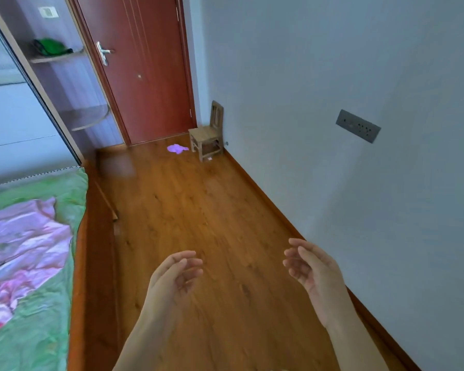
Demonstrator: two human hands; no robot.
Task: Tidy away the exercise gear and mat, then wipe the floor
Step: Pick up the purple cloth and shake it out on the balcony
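Both of my hands hover over the wooden floor (pixel 198 204) with fingers loosely curled and nothing in them. My left hand (pixel 174 277) is at the lower centre, my right hand (pixel 311 269) to its right, near the wall. A small purple cloth (pixel 176 148) lies on the floor far ahead, by the door. No mat or exercise gear shows on the floor in this view.
A bed with a green sheet (pixel 51 263) and pink blanket (pixel 19 245) lines the left side. A small wooden chair (pixel 206 135) stands in the far corner beside the red door (pixel 145 68). A corner shelf (pixel 56 57) holds a green item (pixel 51 46). The wall carries a socket plate (pixel 358 126).
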